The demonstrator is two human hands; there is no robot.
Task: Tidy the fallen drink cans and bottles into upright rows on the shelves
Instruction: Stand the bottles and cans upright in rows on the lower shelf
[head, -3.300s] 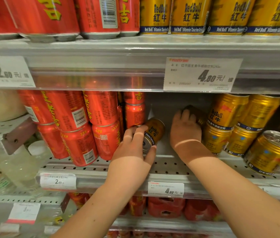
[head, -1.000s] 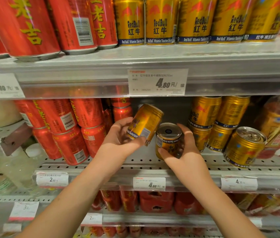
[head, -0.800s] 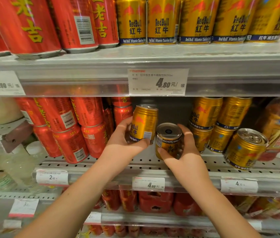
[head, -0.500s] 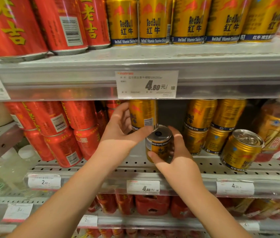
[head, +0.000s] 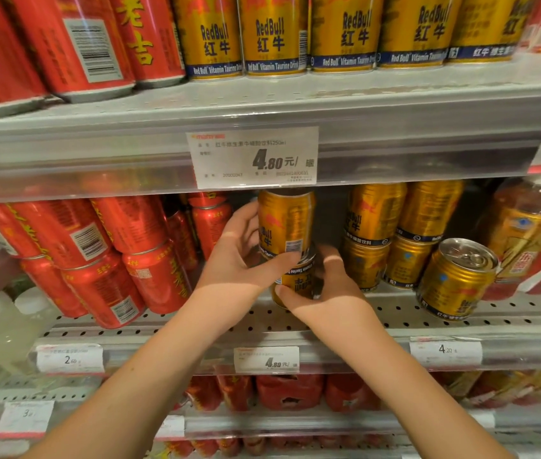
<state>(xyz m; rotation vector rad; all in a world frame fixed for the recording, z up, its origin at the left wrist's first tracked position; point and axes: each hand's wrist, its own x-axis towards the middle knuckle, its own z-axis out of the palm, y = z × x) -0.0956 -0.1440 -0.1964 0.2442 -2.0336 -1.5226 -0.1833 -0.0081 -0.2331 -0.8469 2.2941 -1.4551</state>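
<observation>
On the middle shelf [head: 395, 323], the left hand [head: 239, 260] grips the upper can [head: 285, 223], apparently seating it upright on the lower can [head: 295, 283] gripped by the right hand [head: 325, 286]; next, square rims before letting go.

The upper can [head: 287, 220] has its top hidden behind the price tag [head: 252, 157], whose small print is unreadable. The left hand [head: 229, 263] and right hand [head: 332, 289] cover most of the lower can [head: 299, 283]. The top-row cans [head: 272, 34] are cut off above; the bottle [head: 524, 233] is blurred.
</observation>
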